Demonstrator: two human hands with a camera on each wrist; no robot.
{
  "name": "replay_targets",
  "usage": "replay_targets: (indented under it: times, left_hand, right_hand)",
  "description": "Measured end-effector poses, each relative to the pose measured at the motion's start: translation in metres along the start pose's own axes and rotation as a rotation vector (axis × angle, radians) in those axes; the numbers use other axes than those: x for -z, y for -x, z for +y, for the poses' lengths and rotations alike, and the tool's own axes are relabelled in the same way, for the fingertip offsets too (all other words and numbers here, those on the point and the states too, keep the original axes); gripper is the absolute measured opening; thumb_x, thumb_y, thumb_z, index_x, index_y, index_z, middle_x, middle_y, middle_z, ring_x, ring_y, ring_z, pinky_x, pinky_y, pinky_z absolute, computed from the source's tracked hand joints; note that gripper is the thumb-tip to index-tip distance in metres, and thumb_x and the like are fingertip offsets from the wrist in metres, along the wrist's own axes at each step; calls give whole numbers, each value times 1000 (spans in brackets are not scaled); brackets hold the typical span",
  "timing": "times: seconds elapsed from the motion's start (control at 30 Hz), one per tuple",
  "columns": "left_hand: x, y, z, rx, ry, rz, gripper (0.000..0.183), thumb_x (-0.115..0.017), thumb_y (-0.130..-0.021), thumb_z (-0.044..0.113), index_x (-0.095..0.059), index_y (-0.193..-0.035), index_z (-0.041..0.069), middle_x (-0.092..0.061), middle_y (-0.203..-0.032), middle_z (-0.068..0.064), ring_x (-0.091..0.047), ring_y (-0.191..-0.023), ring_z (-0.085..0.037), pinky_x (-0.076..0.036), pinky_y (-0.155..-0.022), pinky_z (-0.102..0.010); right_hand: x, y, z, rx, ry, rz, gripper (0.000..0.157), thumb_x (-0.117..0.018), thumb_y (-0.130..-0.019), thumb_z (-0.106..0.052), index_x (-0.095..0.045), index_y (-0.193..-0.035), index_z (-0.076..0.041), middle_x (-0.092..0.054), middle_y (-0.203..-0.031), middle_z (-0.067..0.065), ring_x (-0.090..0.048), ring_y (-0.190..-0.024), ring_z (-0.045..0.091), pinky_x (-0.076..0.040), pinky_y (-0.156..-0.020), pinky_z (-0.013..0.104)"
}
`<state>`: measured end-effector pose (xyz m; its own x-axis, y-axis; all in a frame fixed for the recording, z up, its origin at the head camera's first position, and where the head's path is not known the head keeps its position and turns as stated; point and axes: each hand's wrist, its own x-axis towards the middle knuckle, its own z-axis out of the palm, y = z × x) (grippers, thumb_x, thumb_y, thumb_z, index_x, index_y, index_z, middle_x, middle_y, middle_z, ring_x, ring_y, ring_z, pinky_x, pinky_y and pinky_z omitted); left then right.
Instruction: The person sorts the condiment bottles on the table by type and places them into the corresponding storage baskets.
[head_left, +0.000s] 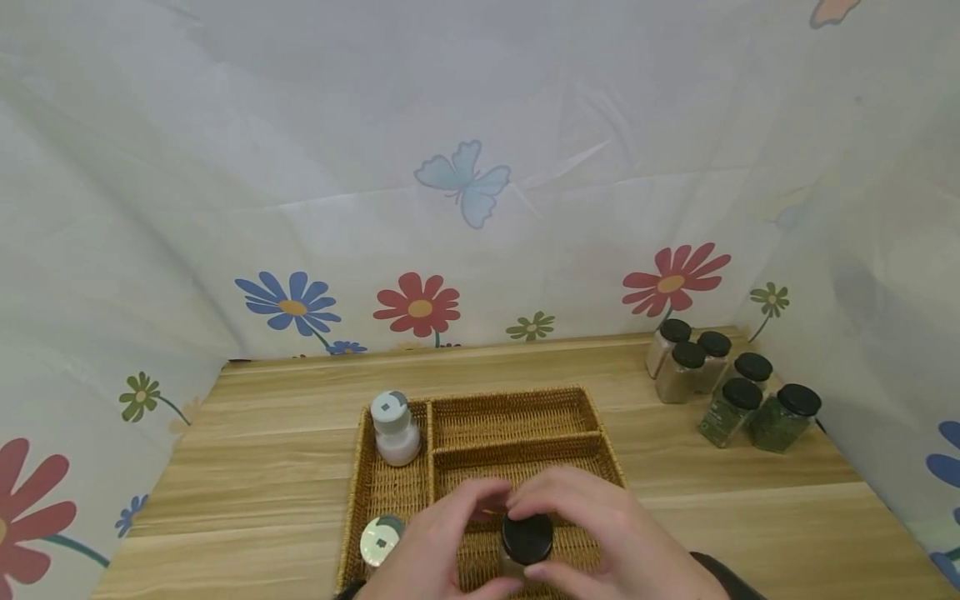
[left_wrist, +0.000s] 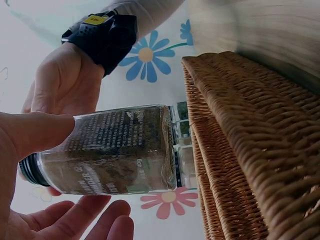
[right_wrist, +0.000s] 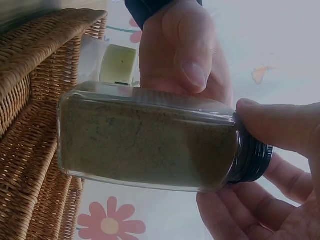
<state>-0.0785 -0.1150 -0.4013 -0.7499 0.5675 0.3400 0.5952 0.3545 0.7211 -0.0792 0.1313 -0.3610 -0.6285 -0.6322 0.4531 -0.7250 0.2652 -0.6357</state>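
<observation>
A square glass spice jar with a black lid stands above the front of the wicker tray, its brown powder showing in the right wrist view as the jar crosses the frame. My right hand pinches it near the lid, thumb on one side and fingers on the other. Around the opposite side curves my left hand, its fingers loosely bent. In the left wrist view the left thumb overlaps the jar's side; whether it presses the glass I cannot tell. Printed text covers that side of the jar.
The divided wicker tray lies on a wood-grain table. Its left compartment holds a white-capped shaker and a second pale-capped container. Several black-lidded jars cluster at the back right. A flowered cloth hangs behind.
</observation>
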Motion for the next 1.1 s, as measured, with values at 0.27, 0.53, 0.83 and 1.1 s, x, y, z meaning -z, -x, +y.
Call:
replay_targets:
  times: [0.27, 0.53, 0.83, 1.1]
  left_hand:
    - [-5, 0, -3, -13, 36, -16, 67, -79, -93, 36, -42, -148, 28, -64, -135, 8, -65, -120, -8, -56, -99, -30]
    - [-8, 0, -5, -33, 37, -26, 62, -78, -94, 33, -43, -145, 27, -68, -128, 8, -67, -114, -5, -58, -94, -29]
    - [-9, 1, -6, 13, 60, -33, 54, -77, -94, 36, -47, -138, 30, -70, -121, 9, -67, -110, -4, -58, -92, -30]
    - [-9, 0, -5, 54, 53, -45, 49, -77, -94, 39, -50, -133, 29, -70, -119, 9, -67, -110, -4, -57, -92, -30]
  right_hand:
    - [-4, -1, 4, 5, -19, -39, 40, -77, -95, -23, -62, -131, -25, -67, -131, -5, -63, -118, 11, -55, -100, 31]
    - [-5, -2, 5, -4, -55, -63, 38, -76, -96, -24, -62, -131, -25, -67, -131, -6, -63, -119, 11, -55, -101, 32]
    - [-8, -3, 8, 88, -57, -51, 40, -77, -95, -18, -61, -131, -22, -67, -128, -4, -63, -117, 10, -55, -100, 30]
    - [-9, -2, 10, 125, -45, -49, 38, -77, -95, -17, -61, -130, -19, -67, -128, -1, -63, -117, 12, -54, -99, 31]
